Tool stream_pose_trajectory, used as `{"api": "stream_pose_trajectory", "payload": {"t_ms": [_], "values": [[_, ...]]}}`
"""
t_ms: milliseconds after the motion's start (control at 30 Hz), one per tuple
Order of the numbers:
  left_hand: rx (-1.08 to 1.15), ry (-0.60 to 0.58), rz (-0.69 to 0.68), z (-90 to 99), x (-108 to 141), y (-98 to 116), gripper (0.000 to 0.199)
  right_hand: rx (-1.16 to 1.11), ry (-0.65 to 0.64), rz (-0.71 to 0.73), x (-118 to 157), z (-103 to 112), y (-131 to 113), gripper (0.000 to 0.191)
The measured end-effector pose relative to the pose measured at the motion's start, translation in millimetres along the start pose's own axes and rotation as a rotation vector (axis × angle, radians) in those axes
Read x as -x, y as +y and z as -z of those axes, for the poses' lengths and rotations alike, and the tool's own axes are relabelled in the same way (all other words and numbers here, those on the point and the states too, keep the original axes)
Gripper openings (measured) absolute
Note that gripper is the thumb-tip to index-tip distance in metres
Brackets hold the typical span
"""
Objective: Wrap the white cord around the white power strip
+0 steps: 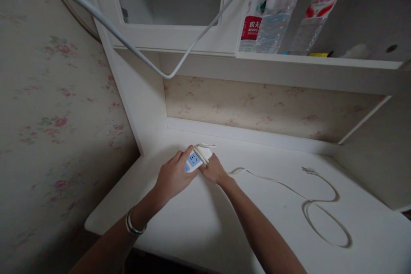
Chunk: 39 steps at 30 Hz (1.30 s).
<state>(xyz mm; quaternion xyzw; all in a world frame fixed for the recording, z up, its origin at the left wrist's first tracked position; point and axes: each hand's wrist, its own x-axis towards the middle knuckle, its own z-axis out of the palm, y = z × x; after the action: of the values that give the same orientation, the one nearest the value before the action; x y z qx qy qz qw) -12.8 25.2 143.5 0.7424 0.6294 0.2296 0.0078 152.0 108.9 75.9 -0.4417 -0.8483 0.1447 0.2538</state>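
Note:
My left hand (175, 175), with a silver bangle on its wrist, is wrapped round the left end of a white power strip (193, 160) with a blue socket face. White cord (201, 155) is wound round the strip's right part. At that end my right hand (212, 168) is closed at the cord and strip; its fingertips are mostly hidden. From there the cord runs right across the white desk (192, 227), loops, and ends at a plug (308, 171) lying on the surface.
A thick white cable (167, 76) hangs across the upper view. Plastic bottles (276, 17) stand on a shelf (314, 61) above the desk. A cabinet door (173, 36) is at upper left, beside a flowered wall (58, 137).

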Motion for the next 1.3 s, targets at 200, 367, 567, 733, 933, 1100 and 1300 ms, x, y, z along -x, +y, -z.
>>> {"api": "stream_pose_trajectory", "payload": {"t_ms": [200, 367, 567, 733, 933, 1100, 1300], "values": [[-0.122, 0.049, 0.028, 6.2, 2.9, -11.3, 0.063, 0.019, -0.204, -0.027, 30.9, -3.3, -14.3, 0.034], [-0.265, 0.060, 0.031, -4.8, -3.4, -18.5, 0.062, 0.084, -0.227, -0.107, 67.3, 23.0, -20.3, 0.035], [-0.398, 0.012, -0.010, -21.7, -4.8, -7.1, 0.062, 0.461, -0.218, -0.117, 86.5, 59.3, -29.7, 0.034], [-0.372, -0.124, -0.201, -29.5, 4.2, 0.9, 0.064, 0.595, -0.101, 0.144, 89.1, 91.6, -29.7, 0.046], [-0.176, -0.426, -0.567, -21.0, 30.3, 21.2, 0.068, 0.368, 0.139, 0.355, 81.1, 113.4, -26.2, 0.051], [-0.065, -0.461, -0.690, -4.8, 51.0, 42.3, 0.066, -0.090, 0.147, 0.157, 78.1, 110.7, -24.1, 0.059], [0.065, -0.360, -0.761, 8.0, 61.6, 57.6, 0.073, -0.569, 0.117, -0.213, 72.9, 98.7, -22.1, 0.060]]}}
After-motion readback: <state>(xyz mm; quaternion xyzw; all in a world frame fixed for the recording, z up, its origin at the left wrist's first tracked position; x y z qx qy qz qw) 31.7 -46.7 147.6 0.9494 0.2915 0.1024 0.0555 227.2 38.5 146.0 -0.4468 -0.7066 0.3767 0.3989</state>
